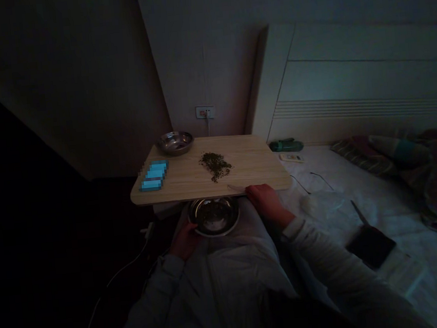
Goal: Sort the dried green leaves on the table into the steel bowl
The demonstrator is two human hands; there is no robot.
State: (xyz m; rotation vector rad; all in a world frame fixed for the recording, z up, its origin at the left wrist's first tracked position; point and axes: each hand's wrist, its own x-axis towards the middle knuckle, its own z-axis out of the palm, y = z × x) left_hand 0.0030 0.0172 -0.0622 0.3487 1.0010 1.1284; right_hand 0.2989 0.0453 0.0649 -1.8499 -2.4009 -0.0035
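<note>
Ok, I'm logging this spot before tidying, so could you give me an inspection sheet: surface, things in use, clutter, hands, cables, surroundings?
Surface: wooden tabletop.
Things in use: dark loose pile mid-table; back bowl at the far left corner; front bowl below the near edge.
Clutter: lit, blurred screen on the table's left; bottle and remote on the bed.
Hands: left hand grips the front bowl's rim; right hand holds a thin tool, perhaps a knife.
Cables: white cable lower left; another at the wall socket.
Surroundings: dim room, bed right, wall behind.

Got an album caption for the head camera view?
Left fingers hold a metal bowl by a table scattered with dark flakes.
</note>
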